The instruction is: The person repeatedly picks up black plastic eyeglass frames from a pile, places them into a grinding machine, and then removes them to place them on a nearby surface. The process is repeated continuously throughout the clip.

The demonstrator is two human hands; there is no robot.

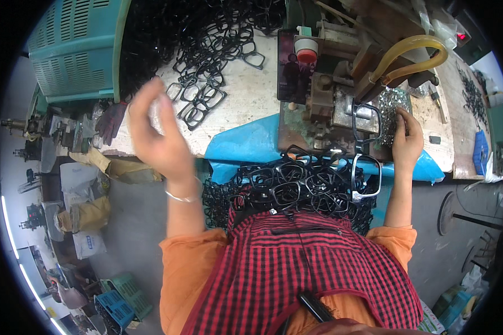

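Observation:
My left hand (159,134), blurred, is raised over the bench left of the black eyeglass frames (201,98); the fingers curve apart from the thumb, and no object shows between them. At the right, my right hand (408,136) has its fingertips at a pile of small shiny metal pieces (387,113); whether it pinches one cannot be told. Beside it, a black eyeglass frame (366,153) stands on end at the metal fixture of a bench machine (343,111), its lower rim looking pale. Many more black frames (287,192) lie heaped at my lap.
A teal plastic basket (77,54) stands at the upper left, near a dark glove (111,121). A phone (291,79) leans behind the machine, whose yellow hose (415,39) arches above the metal pieces. Blue plastic sheeting (247,138) covers part of the bench edge.

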